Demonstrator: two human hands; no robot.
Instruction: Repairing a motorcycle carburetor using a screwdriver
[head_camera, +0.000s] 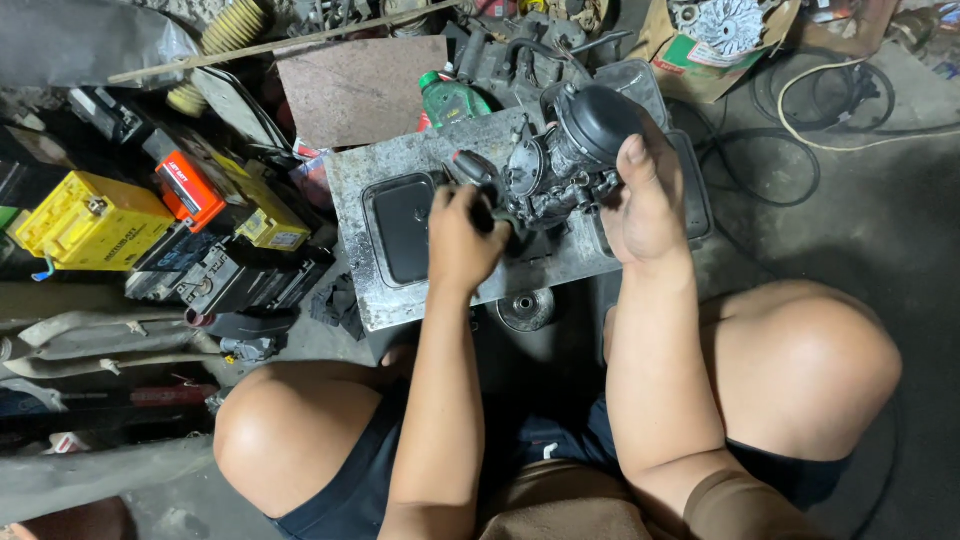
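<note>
I see a dark metal engine part with a round black cap, held up over the grey tabletop. My right hand is wrapped around its right side, thumb up against the cap. My left hand is shut tight on a dark handle at the part's left end. My fingers hide the rest of that handle, so I cannot tell what tool it is. A black tray sits just left of my left hand. A green bottle stands past it, half hidden. Yellow and orange boxes crowd far to the left. Bare floor lies open to the right of my right hand.
</note>
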